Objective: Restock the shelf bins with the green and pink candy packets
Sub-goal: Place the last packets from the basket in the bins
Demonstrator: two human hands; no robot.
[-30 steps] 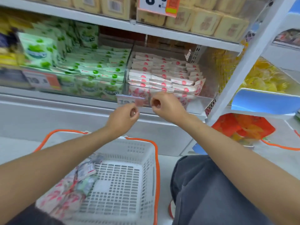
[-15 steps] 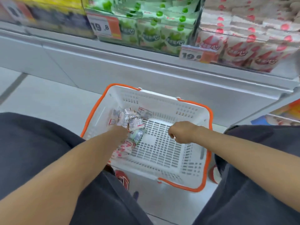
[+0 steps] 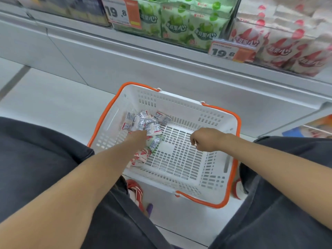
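We record a pale, glossy floor [image 3: 45, 105] and a grey shelf base [image 3: 143, 65] running across it, evenly lit.

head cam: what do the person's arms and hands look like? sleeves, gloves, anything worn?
The left forearm and right forearm are bare up to the frame edge; no sleeve shows. The left hand and right hand wear no gloves, and no watch, ring or band is visible on either wrist. Beneath the arms, dark grey trousers cover both legs.
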